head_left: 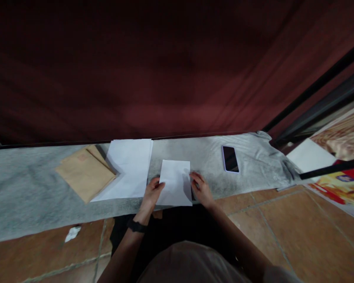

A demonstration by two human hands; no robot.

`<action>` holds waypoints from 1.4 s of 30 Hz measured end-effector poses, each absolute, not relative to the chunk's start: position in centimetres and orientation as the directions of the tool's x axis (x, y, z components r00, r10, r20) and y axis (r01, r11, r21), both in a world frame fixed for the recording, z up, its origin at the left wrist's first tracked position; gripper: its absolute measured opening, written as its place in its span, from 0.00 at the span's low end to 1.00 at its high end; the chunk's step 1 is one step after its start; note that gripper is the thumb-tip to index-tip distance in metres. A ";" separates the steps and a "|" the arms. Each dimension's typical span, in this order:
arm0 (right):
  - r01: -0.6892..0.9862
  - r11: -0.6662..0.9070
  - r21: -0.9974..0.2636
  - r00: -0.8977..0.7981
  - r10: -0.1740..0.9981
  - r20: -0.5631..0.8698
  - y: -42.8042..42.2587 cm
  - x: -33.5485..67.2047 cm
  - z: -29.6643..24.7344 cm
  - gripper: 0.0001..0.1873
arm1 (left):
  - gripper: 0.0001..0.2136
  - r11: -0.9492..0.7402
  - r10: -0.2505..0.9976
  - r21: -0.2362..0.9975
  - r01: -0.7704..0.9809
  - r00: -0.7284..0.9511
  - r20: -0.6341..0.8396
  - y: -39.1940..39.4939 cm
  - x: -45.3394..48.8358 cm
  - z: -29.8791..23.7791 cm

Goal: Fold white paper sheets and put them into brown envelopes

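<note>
A dark red curtain [165, 70] is hanging across the whole background, and below it a grey cloth [23, 196] is covering a long, low surface that is running from the left edge to the right. A brown tiled floor [283, 228] is showing in the foreground, on either side of the person's body. On the cloth, left of centre, a stack of white sheets [129, 165] is lying flat, and its left edge is overlapping a pile of brown envelopes [84, 173] just beside it. The paper [176, 182], a smaller white piece, is lying at the near edge of the cloth, immediately right of the sheets and between the two hands. The left hand [152, 194] is gripping the paper's left edge, thumb on top and fingers tucked below. The right hand [202, 191] is resting, fingers bent, against the paper's right edge; whether it is pinching the paper or only touching it cannot be told. A phone [230, 158] is lying screen up on the cloth, well to the right of the paper. A black watch [136, 226] is circling the left wrist. A white scrap [72, 233] is lying on the floor at the left.
</note>
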State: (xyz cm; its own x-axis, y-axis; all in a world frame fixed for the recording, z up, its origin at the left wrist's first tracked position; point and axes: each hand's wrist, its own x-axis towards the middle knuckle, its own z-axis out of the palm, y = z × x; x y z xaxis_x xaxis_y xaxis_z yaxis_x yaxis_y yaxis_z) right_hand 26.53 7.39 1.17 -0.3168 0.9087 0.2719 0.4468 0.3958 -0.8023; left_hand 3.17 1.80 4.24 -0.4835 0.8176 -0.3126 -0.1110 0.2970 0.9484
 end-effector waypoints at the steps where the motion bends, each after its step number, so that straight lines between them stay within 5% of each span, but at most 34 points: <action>1: 0.431 0.378 -0.819 -0.309 0.915 0.259 7.2 26.5 1.2 0.20 | 0.18 0.315 0.820 0.939 -0.138 -0.459 -0.342 1.7 3.2 4.3; 6: 0.372 0.354 -0.858 -0.335 0.913 0.231 7.1 26.4 1.7 0.21 | 0.19 0.382 0.795 0.881 -0.279 -0.387 -0.467 1.5 3.0 4.7; 12: 0.351 0.489 -0.798 -0.543 0.801 0.252 6.3 27.6 1.7 0.37 | 0.23 0.415 0.740 0.811 -0.413 -0.365 -0.565 1.4 2.4 4.8; 15: 0.367 0.546 -0.753 -0.580 0.767 0.274 6.1 28.1 1.5 0.37 | 0.24 0.418 0.725 0.790 -0.449 -0.359 -0.588 1.5 2.4 4.8; 27: 0.397 0.625 -0.672 -0.631 0.718 0.295 6.6 27.6 1.7 0.39 | 0.24 0.361 0.712 0.799 -0.481 -0.411 -0.569 0.7 2.9 5.3; 42: 0.332 0.608 -0.721 -0.653 0.700 0.290 6.3 27.6 1.6 0.41 | 0.28 0.364 0.750 0.830 -0.422 -0.396 -0.530 -0.7 2.6 5.6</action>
